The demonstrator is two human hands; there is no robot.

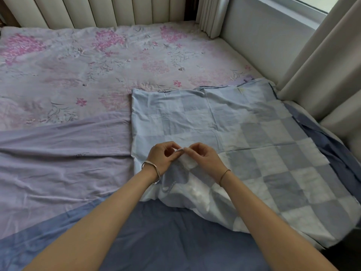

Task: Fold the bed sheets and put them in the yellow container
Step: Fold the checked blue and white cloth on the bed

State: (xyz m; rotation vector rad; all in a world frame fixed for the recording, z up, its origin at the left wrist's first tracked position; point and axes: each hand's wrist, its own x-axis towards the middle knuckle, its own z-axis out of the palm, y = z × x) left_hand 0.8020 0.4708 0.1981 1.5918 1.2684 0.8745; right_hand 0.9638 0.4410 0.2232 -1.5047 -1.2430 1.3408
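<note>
Checked blue-and-white cotton sheet [254, 137] lies flat on the right of the floral lilac bedspread [88, 61], overlapping a plain blue sheet [166, 235]. Your left hand [162, 157] and right hand [203, 159] both pinch its raised near corner, fingertips almost meeting; layer count unclear, possibly one.

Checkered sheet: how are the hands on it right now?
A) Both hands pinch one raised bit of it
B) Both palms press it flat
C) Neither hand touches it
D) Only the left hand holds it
A: the left hand and the right hand meet fingertip to fingertip, each pinching the same lifted bit of the checkered sheet.
</note>
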